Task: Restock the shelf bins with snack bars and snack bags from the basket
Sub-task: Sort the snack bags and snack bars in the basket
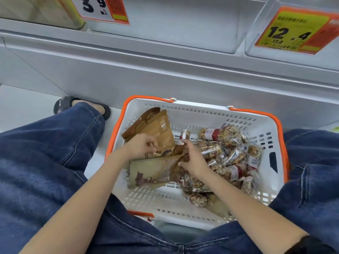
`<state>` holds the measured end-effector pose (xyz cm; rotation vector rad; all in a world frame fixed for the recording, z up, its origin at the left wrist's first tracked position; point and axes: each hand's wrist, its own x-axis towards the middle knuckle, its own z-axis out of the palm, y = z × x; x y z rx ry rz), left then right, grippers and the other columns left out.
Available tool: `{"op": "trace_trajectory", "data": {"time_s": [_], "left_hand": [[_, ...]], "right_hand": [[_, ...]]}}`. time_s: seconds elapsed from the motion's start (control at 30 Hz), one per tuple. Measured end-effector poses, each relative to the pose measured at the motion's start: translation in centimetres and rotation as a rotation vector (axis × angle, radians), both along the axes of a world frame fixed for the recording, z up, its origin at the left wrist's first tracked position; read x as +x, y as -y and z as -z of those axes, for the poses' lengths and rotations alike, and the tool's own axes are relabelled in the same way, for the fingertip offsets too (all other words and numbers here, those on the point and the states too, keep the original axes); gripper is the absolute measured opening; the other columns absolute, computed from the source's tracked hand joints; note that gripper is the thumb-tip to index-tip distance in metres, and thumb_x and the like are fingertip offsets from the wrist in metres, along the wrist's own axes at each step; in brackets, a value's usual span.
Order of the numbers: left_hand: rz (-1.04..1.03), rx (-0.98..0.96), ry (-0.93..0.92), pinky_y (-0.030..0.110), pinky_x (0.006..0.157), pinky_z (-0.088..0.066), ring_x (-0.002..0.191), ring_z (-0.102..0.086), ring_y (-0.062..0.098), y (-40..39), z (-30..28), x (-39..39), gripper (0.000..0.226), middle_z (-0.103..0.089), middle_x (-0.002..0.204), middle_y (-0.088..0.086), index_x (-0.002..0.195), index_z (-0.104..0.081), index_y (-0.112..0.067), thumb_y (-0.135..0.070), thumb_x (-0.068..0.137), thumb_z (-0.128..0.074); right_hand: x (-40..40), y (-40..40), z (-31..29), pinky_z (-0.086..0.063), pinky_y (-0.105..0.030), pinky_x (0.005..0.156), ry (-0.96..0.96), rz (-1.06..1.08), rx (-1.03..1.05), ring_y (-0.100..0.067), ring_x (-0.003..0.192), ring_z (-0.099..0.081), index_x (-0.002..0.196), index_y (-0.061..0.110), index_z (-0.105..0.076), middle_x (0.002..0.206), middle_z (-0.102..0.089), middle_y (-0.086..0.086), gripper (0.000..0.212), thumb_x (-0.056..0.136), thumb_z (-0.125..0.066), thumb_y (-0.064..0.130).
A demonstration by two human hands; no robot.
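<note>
Hands are gathered at the middle of the frame, inside the basket. The left hand is curled over the top edges of the brown snack bags, pinching them so that several are collected in one bundle, it is judged, rather than carried singly. The right hand is closed on the edge of a lower brown bag, with a clear-wrapped snack bar seemingly pinned between its fingertips, though that grip is partly hidden.

Bags are stood and leaned at the left of the basket, while the nut snack bars are heaped at the right, a sorting that lets each kind be lifted apart. The white basket with orange handles is set on the floor between the knees in blue jeans, close under the shelf.

Shelf bins are ranged along the top of the frame, fronted by price tags; the middle bin appears unfilled, so the restocking is judged far from done.
</note>
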<state>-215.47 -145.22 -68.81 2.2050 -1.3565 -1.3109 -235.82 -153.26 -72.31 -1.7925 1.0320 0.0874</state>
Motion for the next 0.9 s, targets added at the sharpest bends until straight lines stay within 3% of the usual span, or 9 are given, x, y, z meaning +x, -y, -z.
{"op": "trace_trajectory", "data": {"time_s": [0.1,0.23,0.33,0.43,0.57,0.67,0.77,0.83,0.9], "left_hand": [[0.021,0.030,-0.150,0.026,0.086,-0.046,0.081,-0.060,0.011,-1.9,-1.4,0.4,0.010,-0.064,0.082,-0.004,0.079,-0.066,-0.023,-0.017,0.087,-0.066],[-0.020,0.043,-0.177,0.037,0.096,-0.048,0.087,-0.063,0.012,-3.6,-2.4,0.8,0.006,-0.067,0.087,-0.005,0.083,-0.067,-0.026,-0.021,0.086,-0.066],[-0.111,-0.008,-0.209,0.032,0.099,-0.045,0.098,-0.059,0.006,-4.0,-4.5,0.3,0.010,-0.064,0.101,-0.008,0.096,-0.063,-0.028,-0.021,0.088,-0.063],[-0.147,-0.030,-0.414,0.018,0.084,-0.048,0.098,-0.060,0.001,-4.4,-7.1,-0.4,0.040,-0.063,0.107,-0.013,0.112,-0.060,-0.029,-0.041,0.075,-0.069],[-0.175,-0.242,-0.129,0.017,0.066,-0.042,0.065,-0.053,0.001,-5.0,-6.1,-1.2,0.017,-0.059,0.070,-0.012,0.078,-0.064,-0.018,-0.029,0.076,-0.077],[-0.203,-0.250,-0.148,0.017,0.058,-0.034,0.056,-0.041,0.002,-5.1,-5.0,-1.5,0.031,-0.043,0.055,-0.013,0.061,-0.051,-0.011,-0.020,0.082,-0.072],[-0.163,-0.230,-0.113,0.020,0.065,-0.038,0.060,-0.048,0.002,-5.3,-4.4,-1.5,0.022,-0.050,0.059,-0.013,0.065,-0.057,-0.013,-0.017,0.082,-0.072],[-0.195,-0.238,-0.170,0.018,0.076,-0.046,0.078,-0.060,-0.003,-5.3,-4.7,-1.8,0.011,-0.065,0.080,-0.014,0.082,-0.066,-0.021,-0.018,0.077,-0.076],[-0.193,-0.235,-0.221,0.015,0.085,-0.048,0.096,-0.060,-0.004,-5.1,-5.1,-2.5,0.033,-0.067,0.100,-0.013,0.099,-0.066,-0.025,-0.023,0.070,-0.082]], "right_hand": [[0.4,0.7,-0.9,-0.053,-0.036,0.071,0.039,-0.025,0.057,-0.010,0.070,-0.055,0.135,0.023,-0.048,0.100,-0.052,0.011,0.065,0.079,-0.073,0.003],[1.1,0.5,-3.0,-0.042,-0.028,0.063,0.045,-0.159,-0.059,-0.007,0.062,-0.050,0.086,0.012,-0.073,0.067,-0.058,0.008,0.010,0.080,-0.075,0.019],[2.2,-0.4,-5.6,-0.033,-0.028,0.056,0.074,-0.289,-0.323,-0.009,0.068,-0.042,0.093,0.014,-0.069,0.066,-0.046,0.014,0.022,0.084,-0.069,0.034],[3.3,-0.7,-8.3,-0.037,-0.032,0.061,0.109,-0.397,-0.579,-0.012,0.082,-0.040,0.090,0.012,-0.059,0.077,-0.050,0.007,0.026,0.088,-0.062,0.038],[4.1,-0.1,-10.7,-0.042,-0.032,0.061,0.034,-0.585,-0.631,-0.018,0.078,-0.050,0.085,0.016,-0.050,0.081,-0.053,0.004,0.027,0.087,-0.063,0.040],[3.5,0.2,-9.8,-0.048,-0.034,0.067,-0.011,-0.593,-0.507,-0.017,0.081,-0.056,0.102,0.015,-0.061,0.092,-0.064,0.000,0.031,0.085,-0.065,0.040],[2.6,-0.1,-8.3,-0.050,-0.036,0.069,-0.043,-0.543,-0.377,-0.020,0.082,-0.059,0.099,0.015,-0.059,0.091,-0.064,-0.001,0.026,0.086,-0.065,0.036],[2.5,-0.3,-8.3,-0.043,-0.033,0.061,-0.054,-0.569,-0.402,-0.020,0.077,-0.055,0.087,0.015,-0.051,0.082,-0.057,0.002,0.022,0.088,-0.064,0.033],[2.9,-0.2,-9.3,-0.034,-0.031,0.056,-0.061,-0.620,-0.440,-0.017,0.069,-0.048,0.080,0.016,-0.044,0.071,-0.045,0.007,0.028,0.087,-0.064,0.033]]}}
